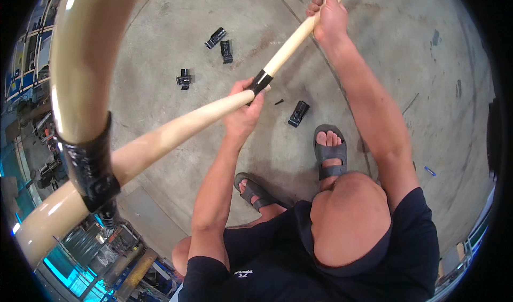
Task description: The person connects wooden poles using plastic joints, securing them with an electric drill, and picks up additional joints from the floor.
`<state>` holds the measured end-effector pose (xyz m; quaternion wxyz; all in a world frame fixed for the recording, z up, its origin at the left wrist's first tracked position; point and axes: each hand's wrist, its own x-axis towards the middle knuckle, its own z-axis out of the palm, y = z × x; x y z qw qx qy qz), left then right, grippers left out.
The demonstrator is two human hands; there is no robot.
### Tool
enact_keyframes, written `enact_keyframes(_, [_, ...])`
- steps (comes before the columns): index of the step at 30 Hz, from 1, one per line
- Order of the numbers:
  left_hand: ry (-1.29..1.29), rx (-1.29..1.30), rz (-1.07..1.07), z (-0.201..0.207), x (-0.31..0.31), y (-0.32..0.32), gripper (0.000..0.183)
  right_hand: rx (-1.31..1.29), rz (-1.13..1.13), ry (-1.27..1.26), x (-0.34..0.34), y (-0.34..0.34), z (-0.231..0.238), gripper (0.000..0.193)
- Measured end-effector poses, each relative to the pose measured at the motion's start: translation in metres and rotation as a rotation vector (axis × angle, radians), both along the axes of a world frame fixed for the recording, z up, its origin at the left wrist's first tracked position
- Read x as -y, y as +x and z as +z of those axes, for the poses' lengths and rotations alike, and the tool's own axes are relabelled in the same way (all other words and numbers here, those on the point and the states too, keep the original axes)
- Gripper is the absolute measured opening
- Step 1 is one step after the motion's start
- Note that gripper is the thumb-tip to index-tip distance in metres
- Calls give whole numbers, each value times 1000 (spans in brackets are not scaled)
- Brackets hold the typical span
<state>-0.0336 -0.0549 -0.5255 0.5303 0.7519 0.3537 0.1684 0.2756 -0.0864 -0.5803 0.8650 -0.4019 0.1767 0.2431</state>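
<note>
Cream pipe slants between hands: right hand wrapped around upper stretch, left hand gripping black pipe joint at lower end. Loose black bracket on concrete floor, near left hand.

Stained grey concrete floor, thin dark seam, cluttered equipment at left

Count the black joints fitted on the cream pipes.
2: one black joint in the left hand, partly covered by it; another at the picture's left, joining two pipes. More may be hidden.
</note>
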Motion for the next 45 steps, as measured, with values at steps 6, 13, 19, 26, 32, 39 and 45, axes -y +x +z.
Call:
enact_keyframes(6, [17, -60, 60, 10, 0, -3, 33, 649, 685, -457, 57, -71, -27, 36])
enact_keyframes(13, [-8, -70, 45, 21, 0, 0, 41, 1719, 1213, -808, 87, -173, -55, 22])
enact_keyframes(19, [-27, -80, -26, 9, -14, -11, 41, 940, 983, -589, 84, -189, -12, 16])
enact_keyframes(26, [-82, 9, -97, 6, -18, -14, 38, 480, 800, -384, 83, -208, 37, 16])
enact_keyframes(32, [-70, 17, -94, 5, -16, -13, 38, 307, 713, -313, 78, -219, 37, 14])
enact_keyframes(39, [-91, 49, -71, 2, -17, -14, 37, 236, 664, -242, 73, -219, 25, 14])
enact_keyframes(45, [-46, 42, -101, 9, -20, -17, 39, 343, 633, -289, 69, -225, 34, 13])
